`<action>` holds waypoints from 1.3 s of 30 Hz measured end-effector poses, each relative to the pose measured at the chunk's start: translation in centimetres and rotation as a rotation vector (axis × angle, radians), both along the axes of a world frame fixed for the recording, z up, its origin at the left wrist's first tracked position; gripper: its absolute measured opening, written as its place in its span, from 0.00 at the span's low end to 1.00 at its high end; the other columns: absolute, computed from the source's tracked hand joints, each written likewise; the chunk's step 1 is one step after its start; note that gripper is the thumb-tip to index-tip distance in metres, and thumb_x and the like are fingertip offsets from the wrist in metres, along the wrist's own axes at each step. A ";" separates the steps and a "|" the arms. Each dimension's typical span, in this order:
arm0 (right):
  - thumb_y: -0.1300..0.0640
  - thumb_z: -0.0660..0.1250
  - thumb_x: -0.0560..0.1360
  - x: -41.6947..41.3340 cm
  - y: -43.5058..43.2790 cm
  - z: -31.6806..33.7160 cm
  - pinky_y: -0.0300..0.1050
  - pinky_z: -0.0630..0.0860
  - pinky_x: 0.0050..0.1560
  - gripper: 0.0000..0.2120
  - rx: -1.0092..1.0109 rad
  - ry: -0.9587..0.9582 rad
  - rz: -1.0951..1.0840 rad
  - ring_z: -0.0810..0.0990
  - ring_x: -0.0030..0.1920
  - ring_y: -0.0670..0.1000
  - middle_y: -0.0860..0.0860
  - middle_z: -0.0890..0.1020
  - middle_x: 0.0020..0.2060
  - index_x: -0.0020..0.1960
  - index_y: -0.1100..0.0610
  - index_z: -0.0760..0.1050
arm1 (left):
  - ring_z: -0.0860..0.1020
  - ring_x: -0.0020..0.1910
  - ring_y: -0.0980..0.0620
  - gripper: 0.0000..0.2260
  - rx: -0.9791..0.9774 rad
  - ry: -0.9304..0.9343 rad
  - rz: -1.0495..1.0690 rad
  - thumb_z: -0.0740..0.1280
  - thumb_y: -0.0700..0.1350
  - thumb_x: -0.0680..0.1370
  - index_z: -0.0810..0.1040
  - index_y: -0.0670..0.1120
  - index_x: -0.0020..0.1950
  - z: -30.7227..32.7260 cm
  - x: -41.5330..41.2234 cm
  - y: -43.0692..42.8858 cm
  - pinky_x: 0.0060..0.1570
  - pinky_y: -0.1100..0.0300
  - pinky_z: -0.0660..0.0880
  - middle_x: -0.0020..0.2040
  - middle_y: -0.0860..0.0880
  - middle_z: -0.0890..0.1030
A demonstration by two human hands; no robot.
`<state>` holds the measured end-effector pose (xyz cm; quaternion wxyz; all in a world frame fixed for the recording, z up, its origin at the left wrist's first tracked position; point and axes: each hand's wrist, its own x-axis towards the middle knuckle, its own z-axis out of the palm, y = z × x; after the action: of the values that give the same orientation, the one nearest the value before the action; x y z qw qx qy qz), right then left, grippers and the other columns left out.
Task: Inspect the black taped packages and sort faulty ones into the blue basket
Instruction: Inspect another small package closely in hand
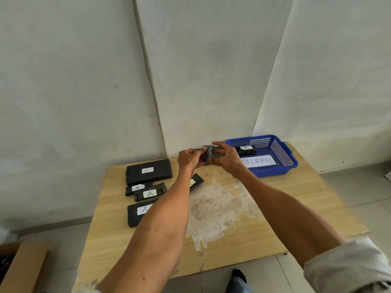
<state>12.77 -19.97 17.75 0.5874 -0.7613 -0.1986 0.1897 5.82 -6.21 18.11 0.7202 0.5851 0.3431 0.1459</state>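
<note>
A small black taped package is held up over the far edge of the counter, pinched between both hands. Its left side is gripped by the curled fingers of the left hand, and its right side is pinched by thumb and fingertips of the right hand. The visible face stands roughly from 12 to 6 o'clock; the true long axis cannot be told, since much is covered.

The blue basket lies at 3 o'clock from the package, just beside the right hand, which is the nearer one. One labelled package is already seen inside it. Should a fault be judged, only a short carry towards 3 o'clock over the basket's rim would be called for, and open room is seen inside. The other labelled packages are spread at 8 o'clock, well apart from that path.
</note>
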 end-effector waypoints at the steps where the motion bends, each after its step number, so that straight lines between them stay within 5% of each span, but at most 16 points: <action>1: 0.65 0.80 0.66 0.0 0.1 0.0 0.53 0.83 0.54 0.32 -0.015 -0.011 -0.015 0.84 0.55 0.51 0.50 0.85 0.53 0.68 0.54 0.75 | 0.83 0.39 0.51 0.11 0.035 0.001 0.015 0.78 0.46 0.73 0.82 0.40 0.46 0.0 0.0 -0.1 0.36 0.58 0.83 0.42 0.44 0.84; 9: 0.69 0.62 0.80 -0.4 0.1 0.6 0.50 0.84 0.50 0.14 0.105 0.114 -0.007 0.85 0.49 0.54 0.58 0.84 0.54 0.63 0.61 0.78 | 0.81 0.46 0.49 0.08 0.059 -0.084 -0.031 0.71 0.38 0.78 0.83 0.38 0.55 0.2 -0.3 0.1 0.39 0.63 0.81 0.48 0.43 0.84; 14: 0.63 0.72 0.77 -0.1 0.0 0.3 0.53 0.84 0.52 0.12 0.063 0.019 -0.045 0.85 0.52 0.54 0.54 0.85 0.53 0.59 0.54 0.81 | 0.84 0.46 0.47 0.10 -0.179 -0.059 -0.140 0.68 0.45 0.80 0.82 0.40 0.56 0.2 -0.4 -0.2 0.48 0.52 0.82 0.48 0.43 0.86; 21: 0.65 0.74 0.75 -0.1 -0.6 0.7 0.53 0.85 0.48 0.18 0.095 0.075 -0.053 0.86 0.49 0.55 0.55 0.86 0.47 0.62 0.55 0.79 | 0.83 0.47 0.44 0.11 -0.226 -0.118 -0.203 0.66 0.37 0.80 0.81 0.37 0.60 0.1 -0.6 -0.7 0.52 0.49 0.82 0.52 0.40 0.84; 24: 0.65 0.73 0.75 -0.1 -0.9 0.7 0.50 0.85 0.46 0.17 0.131 0.103 -0.081 0.86 0.46 0.54 0.55 0.86 0.45 0.63 0.57 0.79 | 0.85 0.44 0.46 0.09 -0.272 -0.159 -0.194 0.67 0.33 0.78 0.82 0.36 0.57 0.2 -0.8 -0.5 0.43 0.53 0.83 0.46 0.41 0.86; 29: 0.58 0.74 0.76 0.1 -0.9 1.0 0.50 0.85 0.44 0.11 0.141 0.231 -0.167 0.87 0.46 0.55 0.56 0.86 0.48 0.57 0.57 0.81 | 0.84 0.51 0.42 0.15 -0.169 -0.167 -0.191 0.72 0.30 0.74 0.80 0.32 0.60 -0.1 -0.9 -0.8 0.53 0.56 0.82 0.54 0.37 0.84; 32: 0.53 0.79 0.70 0.4 -1.0 1.1 0.48 0.84 0.44 0.17 0.131 0.257 -0.198 0.88 0.43 0.55 0.57 0.86 0.46 0.53 0.60 0.80 | 0.83 0.55 0.41 0.14 -0.120 -0.177 -0.186 0.75 0.30 0.71 0.82 0.33 0.56 -0.4 -0.9 -0.9 0.61 0.53 0.78 0.52 0.39 0.85; 39: 0.56 0.82 0.67 0.5 -0.5 0.4 0.52 0.85 0.49 0.18 0.151 0.253 -0.250 0.87 0.45 0.56 0.61 0.85 0.48 0.50 0.64 0.81 | 0.84 0.52 0.41 0.09 -0.031 -0.159 -0.141 0.77 0.35 0.71 0.84 0.37 0.50 -0.4 -1.0 -0.5 0.57 0.54 0.80 0.48 0.41 0.86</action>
<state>13.26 -20.49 18.15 0.6823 -0.7037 -0.0406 0.1940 4.81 -6.67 17.70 0.7625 0.5832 0.2451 0.1355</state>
